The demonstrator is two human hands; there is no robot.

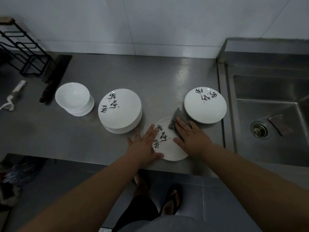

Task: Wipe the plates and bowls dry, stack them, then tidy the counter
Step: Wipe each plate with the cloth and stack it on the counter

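A single white plate (168, 148) with black calligraphy lies near the front edge of the steel counter (158, 77). My left hand (144, 144) rests flat on its left rim, fingers straight. My right hand (192, 138) presses a grey cloth (175, 119) onto the plate's upper right part with straight fingers. A tall stack of matching plates (120, 109) stands to the left. A short stack of plates (205, 104) sits to the right, next to the cloth. A stack of white bowls (74, 98) is further left.
A steel sink (270, 118) with a drain and a small grey scrap in it lies at the right. A cleaver (55, 79), a black wire rack (21, 52) and a peeler (13, 96) sit at the back left. My sandalled feet show below the counter edge.
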